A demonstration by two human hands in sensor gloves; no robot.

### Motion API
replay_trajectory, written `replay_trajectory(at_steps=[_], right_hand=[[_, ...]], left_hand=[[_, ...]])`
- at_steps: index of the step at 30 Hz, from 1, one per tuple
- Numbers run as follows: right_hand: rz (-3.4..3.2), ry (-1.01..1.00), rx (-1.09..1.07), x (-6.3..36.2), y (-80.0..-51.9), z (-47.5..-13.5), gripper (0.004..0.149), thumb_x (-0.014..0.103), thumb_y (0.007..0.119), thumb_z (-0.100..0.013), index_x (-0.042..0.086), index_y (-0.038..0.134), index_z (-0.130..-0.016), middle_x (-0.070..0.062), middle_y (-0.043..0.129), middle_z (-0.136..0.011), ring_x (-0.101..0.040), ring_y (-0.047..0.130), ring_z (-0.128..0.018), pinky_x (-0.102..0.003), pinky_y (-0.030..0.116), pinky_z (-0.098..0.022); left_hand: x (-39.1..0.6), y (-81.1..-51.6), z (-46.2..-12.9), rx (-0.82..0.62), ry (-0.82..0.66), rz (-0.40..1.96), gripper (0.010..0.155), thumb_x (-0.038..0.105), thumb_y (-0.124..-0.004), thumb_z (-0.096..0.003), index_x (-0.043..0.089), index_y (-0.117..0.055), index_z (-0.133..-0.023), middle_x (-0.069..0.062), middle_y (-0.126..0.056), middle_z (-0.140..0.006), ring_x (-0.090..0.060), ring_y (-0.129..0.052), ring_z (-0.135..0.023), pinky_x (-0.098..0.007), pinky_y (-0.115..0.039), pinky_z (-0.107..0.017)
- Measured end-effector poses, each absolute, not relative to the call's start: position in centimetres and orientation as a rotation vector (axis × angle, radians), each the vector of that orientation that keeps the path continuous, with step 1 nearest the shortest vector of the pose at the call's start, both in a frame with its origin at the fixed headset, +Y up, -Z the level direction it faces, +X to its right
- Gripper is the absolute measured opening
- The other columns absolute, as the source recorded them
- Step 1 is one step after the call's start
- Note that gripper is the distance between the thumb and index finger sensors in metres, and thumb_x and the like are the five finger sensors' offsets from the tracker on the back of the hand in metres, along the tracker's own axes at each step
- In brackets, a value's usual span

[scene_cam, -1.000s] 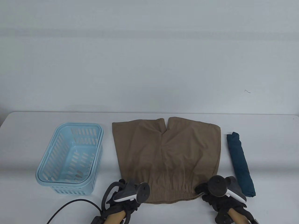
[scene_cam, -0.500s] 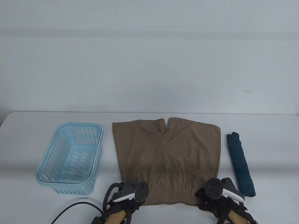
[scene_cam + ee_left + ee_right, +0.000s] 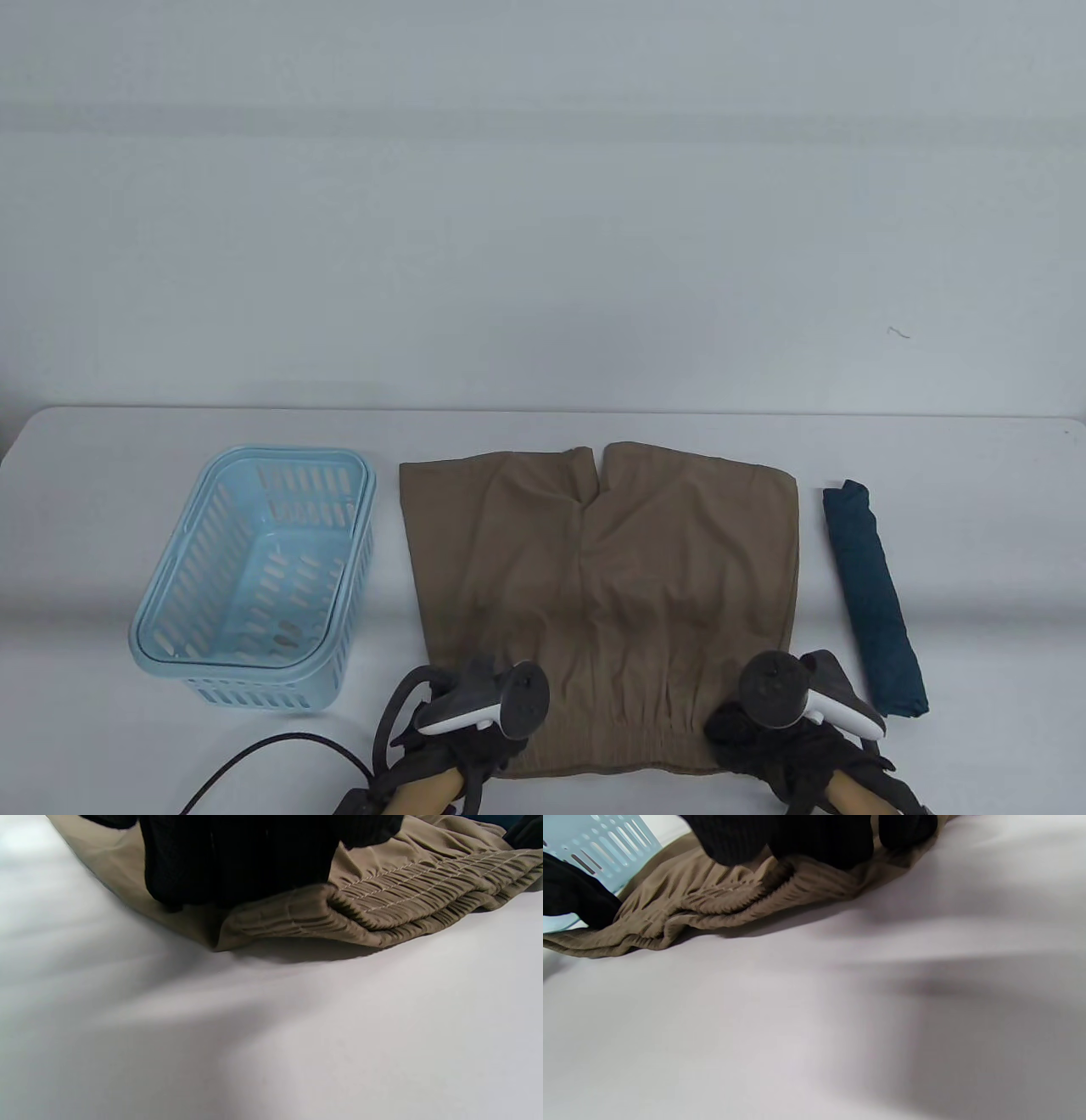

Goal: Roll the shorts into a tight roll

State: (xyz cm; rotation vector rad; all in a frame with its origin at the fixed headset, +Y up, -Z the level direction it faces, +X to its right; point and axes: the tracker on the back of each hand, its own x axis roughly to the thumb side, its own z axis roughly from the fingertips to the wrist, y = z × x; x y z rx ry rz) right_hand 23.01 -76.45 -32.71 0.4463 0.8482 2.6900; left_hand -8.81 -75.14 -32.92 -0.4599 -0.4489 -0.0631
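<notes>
Both grips sit on the near edge of the tan shorts [image 3: 602, 586]; the left hand [image 3: 462, 739] pinches the left end of the gathered waistband [image 3: 424, 891], the right hand [image 3: 776, 739] curls its fingers [image 3: 797, 838] over the right end; in both wrist views the band is already lifted and doubled at the corners. From the hands the shorts lie flat on the white counter [image 3: 976, 526], away from the person, legs pointing to the far side; the waistband runs left to right between the hands, so the roll should turn forward, away from the body, each hand working its own end; neither hand is nearer.
</notes>
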Motion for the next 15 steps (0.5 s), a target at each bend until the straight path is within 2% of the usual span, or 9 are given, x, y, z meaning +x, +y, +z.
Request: replay_trajectory(at_steps=[3, 8, 15], right_hand=[[2.715, 0.656, 0.438, 23.1, -75.6, -32.9, 0.054, 0.036, 0.063, -0.052, 0.013, 0.064, -0.101, -0.012, 0.057, -0.11, -0.042, 0.056, -0.1, -0.068, 0.041, -0.07], [2.667, 0.415, 0.476, 22.3, -73.9, -32.8, 0.056, 0.037, 0.063, -0.053, 0.015, 0.06, -0.104, -0.011, 0.053, -0.113, -0.042, 0.052, -0.103, -0.068, 0.042, -0.07], [2.644, 0.565, 0.641, 16.0, -73.9, -32.4, 0.062, 0.038, 0.063, -0.053, 0.016, 0.048, -0.109, -0.011, 0.039, -0.117, -0.042, 0.039, -0.107, -0.068, 0.039, -0.071]], left_hand=[[-8.9, -74.7, -32.9, -0.443, -0.465, -0.081, 0.05, 0.043, -0.06, -0.0535, 0.016, -0.079, -0.091, -0.017, -0.083, -0.099, -0.045, -0.084, -0.091, -0.065, -0.051, -0.07], [-8.5, -72.6, -33.7, -0.311, -0.46, -0.008, 0.052, 0.042, -0.06, -0.0535, 0.015, -0.075, -0.095, -0.018, -0.078, -0.103, -0.046, -0.08, -0.094, -0.066, -0.048, -0.07], [-4.7, -69.2, -39.2, -0.217, -0.434, 0.084, 0.056, 0.041, -0.06, -0.0539, 0.013, -0.066, -0.101, -0.02, -0.067, -0.109, -0.049, -0.069, -0.099, -0.069, -0.041, -0.07]])
